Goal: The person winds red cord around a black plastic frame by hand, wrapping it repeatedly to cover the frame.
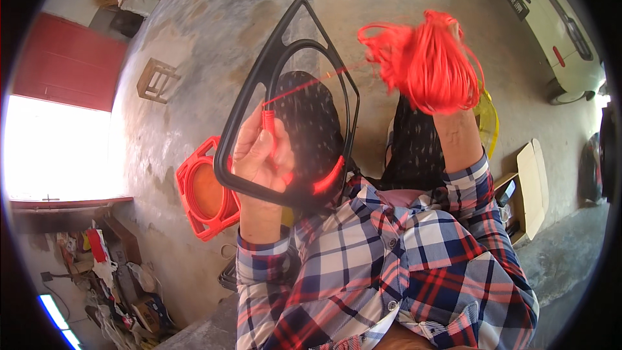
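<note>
- Red cord (431, 65): a thick bundle of loose loops, raised at the upper right, in front of the body and well above the floor.
- Cord run: one taut strand leaves the bundle and crosses leftward to the left side of the black frame.
- Right hand (455, 28): has hold of the bundle, fingers closed among the coils; most of it is covered, so the exact bend of each finger cannot be told.
- Left hand (264, 154): fingers curled and thumb folded in, gripping the black frame (225, 149) at its red wrapping (269, 120).
- Black frame: roughly triangular, point upward, with a curved inner bar; a second red section shows at lower right.
- Writing: a dark plate (516, 1) on the pale vehicle (551, 32), upper right, bears light characters.
- Surroundings: red plastic holder (188, 175) with an orange round centre, beyond the frame's left side; wooden stool (154, 81) on the floor; open cardboard box (534, 194) to the right; plaid shirt (389, 253) on the person.
</note>
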Demonstrator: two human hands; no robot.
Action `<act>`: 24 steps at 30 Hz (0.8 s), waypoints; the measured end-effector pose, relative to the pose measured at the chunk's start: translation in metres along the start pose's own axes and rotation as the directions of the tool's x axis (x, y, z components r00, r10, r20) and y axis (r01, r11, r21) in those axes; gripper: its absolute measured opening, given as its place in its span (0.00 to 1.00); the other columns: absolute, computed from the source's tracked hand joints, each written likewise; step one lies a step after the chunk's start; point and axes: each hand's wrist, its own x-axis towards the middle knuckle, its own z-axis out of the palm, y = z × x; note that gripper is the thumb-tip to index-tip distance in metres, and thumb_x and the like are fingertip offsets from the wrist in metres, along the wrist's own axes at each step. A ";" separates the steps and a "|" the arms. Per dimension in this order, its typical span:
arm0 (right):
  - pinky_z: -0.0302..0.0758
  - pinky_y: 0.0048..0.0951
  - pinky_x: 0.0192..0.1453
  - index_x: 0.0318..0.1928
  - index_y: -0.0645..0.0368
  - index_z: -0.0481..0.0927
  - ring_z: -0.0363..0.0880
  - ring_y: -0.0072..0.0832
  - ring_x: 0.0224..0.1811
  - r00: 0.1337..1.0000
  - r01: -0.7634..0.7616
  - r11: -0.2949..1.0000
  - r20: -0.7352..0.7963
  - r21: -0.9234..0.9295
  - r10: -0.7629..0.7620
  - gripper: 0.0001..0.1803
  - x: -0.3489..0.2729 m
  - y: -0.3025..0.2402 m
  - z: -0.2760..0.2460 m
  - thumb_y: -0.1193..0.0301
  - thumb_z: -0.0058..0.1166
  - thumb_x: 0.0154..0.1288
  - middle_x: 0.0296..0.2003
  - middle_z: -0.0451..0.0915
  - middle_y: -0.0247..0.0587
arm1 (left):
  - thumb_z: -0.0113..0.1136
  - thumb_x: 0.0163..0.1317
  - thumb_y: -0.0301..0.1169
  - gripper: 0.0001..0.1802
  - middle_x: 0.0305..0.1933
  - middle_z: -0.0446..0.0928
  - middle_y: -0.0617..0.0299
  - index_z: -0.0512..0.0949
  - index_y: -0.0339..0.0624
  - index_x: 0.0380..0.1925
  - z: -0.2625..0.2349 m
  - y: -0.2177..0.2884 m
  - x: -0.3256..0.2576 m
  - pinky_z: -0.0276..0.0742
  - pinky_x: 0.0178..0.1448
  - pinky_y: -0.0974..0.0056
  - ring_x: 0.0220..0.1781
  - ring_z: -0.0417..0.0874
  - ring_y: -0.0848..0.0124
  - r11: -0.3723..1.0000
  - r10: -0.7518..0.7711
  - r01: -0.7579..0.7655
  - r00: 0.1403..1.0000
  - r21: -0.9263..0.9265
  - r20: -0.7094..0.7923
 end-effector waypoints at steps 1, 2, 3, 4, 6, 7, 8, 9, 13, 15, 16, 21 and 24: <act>0.77 0.27 0.45 0.49 0.63 0.75 0.80 0.24 0.41 0.991 0.088 0.922 0.131 -0.377 -0.041 0.18 0.005 0.014 -0.022 0.65 0.59 0.64 0.45 0.79 0.38 | 0.57 0.62 0.30 0.23 0.40 0.75 0.54 0.72 0.38 0.57 -0.004 -0.001 -0.001 0.62 0.20 0.75 0.26 0.69 0.74 0.998 0.039 -0.039 0.999 0.040 -0.009; 0.77 0.27 0.45 0.49 0.63 0.75 0.80 0.24 0.41 0.990 0.079 0.926 0.140 -0.370 -0.029 0.18 -0.003 0.018 -0.007 0.65 0.59 0.64 0.45 0.79 0.38 | 0.58 0.64 0.33 0.21 0.40 0.75 0.54 0.74 0.36 0.54 -0.011 0.000 -0.003 0.61 0.20 0.75 0.25 0.69 0.74 0.993 0.084 -0.082 0.996 0.081 -0.029; 0.77 0.27 0.44 0.49 0.63 0.75 0.79 0.24 0.40 0.993 -0.047 0.961 0.092 -0.274 0.075 0.18 -0.023 0.010 0.019 0.65 0.59 0.65 0.42 0.79 0.38 | 0.58 0.64 0.33 0.21 0.40 0.75 0.54 0.74 0.36 0.54 -0.011 0.002 -0.004 0.61 0.20 0.75 0.25 0.69 0.74 0.994 0.083 -0.080 0.996 0.076 -0.030; 0.77 0.28 0.42 0.49 0.62 0.75 0.78 0.23 0.39 0.981 -0.172 0.972 0.062 -0.161 0.184 0.18 -0.034 0.009 0.035 0.64 0.59 0.65 0.40 0.80 0.37 | 0.57 0.65 0.34 0.19 0.39 0.75 0.54 0.74 0.35 0.53 -0.010 0.004 -0.006 0.61 0.18 0.75 0.24 0.69 0.74 0.995 0.086 -0.082 0.994 0.062 -0.063; 0.76 0.28 0.41 0.46 0.63 0.76 0.78 0.23 0.37 0.948 -0.207 0.771 0.070 -0.602 0.309 0.19 -0.041 0.045 0.019 0.62 0.62 0.63 0.35 0.80 0.35 | 0.57 0.66 0.36 0.19 0.38 0.75 0.53 0.75 0.34 0.51 -0.008 0.004 -0.006 0.60 0.17 0.74 0.22 0.69 0.74 0.996 0.081 -0.077 0.993 0.049 -0.082; 0.75 0.28 0.40 0.44 0.63 0.76 0.78 0.23 0.36 0.938 -0.160 0.714 0.119 -0.682 0.324 0.20 -0.045 0.057 0.023 0.61 0.64 0.60 0.33 0.80 0.34 | 0.55 0.67 0.36 0.18 0.38 0.75 0.53 0.75 0.34 0.50 -0.007 0.008 -0.008 0.59 0.16 0.74 0.21 0.69 0.74 0.999 -0.021 0.023 0.999 0.033 -0.047; 0.75 0.29 0.39 0.42 0.64 0.77 0.78 0.23 0.35 0.925 -0.109 0.647 0.161 -0.755 0.343 0.21 -0.049 0.065 0.031 0.60 0.66 0.58 0.32 0.80 0.33 | 0.54 0.68 0.36 0.17 0.38 0.75 0.52 0.75 0.34 0.49 -0.007 0.009 -0.007 0.59 0.15 0.73 0.20 0.69 0.74 0.992 -0.126 0.127 0.992 0.017 -0.008; 0.74 0.28 0.38 0.41 0.65 0.77 0.79 0.23 0.35 0.914 -0.044 0.573 0.198 -0.819 0.353 0.22 -0.047 0.065 0.043 0.60 0.68 0.56 0.32 0.81 0.34 | 0.52 0.70 0.38 0.20 0.41 0.76 0.50 0.74 0.33 0.52 -0.007 0.009 -0.005 0.58 0.14 0.73 0.19 0.68 0.75 0.986 -0.163 0.160 0.983 0.034 0.088; 0.75 0.29 0.39 0.38 0.61 0.78 0.80 0.27 0.35 0.927 -0.147 0.731 0.165 -0.666 0.337 0.17 -0.022 0.066 0.076 0.64 0.68 0.55 0.33 0.82 0.35 | 0.52 0.70 0.38 0.24 0.50 0.74 0.47 0.68 0.32 0.59 0.040 0.000 -0.007 0.60 0.14 0.74 0.19 0.68 0.77 0.973 0.021 -0.034 0.998 0.228 0.061; 0.75 0.29 0.40 0.38 0.60 0.79 0.81 0.29 0.36 0.914 -0.271 0.851 0.155 -0.451 0.374 0.14 -0.010 0.054 0.102 0.66 0.67 0.56 0.34 0.83 0.35 | 0.54 0.69 0.38 0.24 0.47 0.76 0.49 0.69 0.34 0.58 0.045 -0.005 -0.016 0.64 0.18 0.72 0.21 0.71 0.75 0.976 -0.004 -0.012 0.997 0.216 0.072; 0.76 0.30 0.45 0.40 0.60 0.79 0.80 0.29 0.39 0.896 -0.319 0.917 0.238 -0.240 0.374 0.14 -0.005 0.043 0.112 0.66 0.65 0.59 0.38 0.82 0.38 | 0.56 0.67 0.40 0.24 0.45 0.78 0.50 0.70 0.34 0.56 0.048 -0.012 -0.019 0.68 0.22 0.71 0.23 0.73 0.74 0.982 -0.023 0.014 0.998 0.188 0.051; 0.69 0.34 0.59 0.36 0.65 0.84 0.76 0.34 0.51 0.600 -0.142 0.982 0.779 -0.122 0.183 0.11 -0.001 0.015 0.125 0.68 0.59 0.60 0.55 0.74 0.52 | 0.59 0.62 0.28 0.19 0.44 0.77 0.48 0.70 0.29 0.50 0.064 -0.020 -0.022 0.79 0.34 0.66 0.33 0.81 0.65 0.956 -0.268 0.278 0.957 -0.090 0.108; 0.69 0.31 0.59 0.40 0.63 0.84 0.75 0.30 0.52 0.557 0.049 0.972 0.814 -0.231 0.166 0.12 -0.001 0.000 0.129 0.69 0.58 0.58 0.55 0.75 0.49 | 0.59 0.61 0.27 0.21 0.46 0.77 0.47 0.69 0.28 0.52 0.059 -0.020 -0.020 0.82 0.41 0.62 0.39 0.82 0.61 0.903 -0.341 0.366 0.929 -0.225 0.144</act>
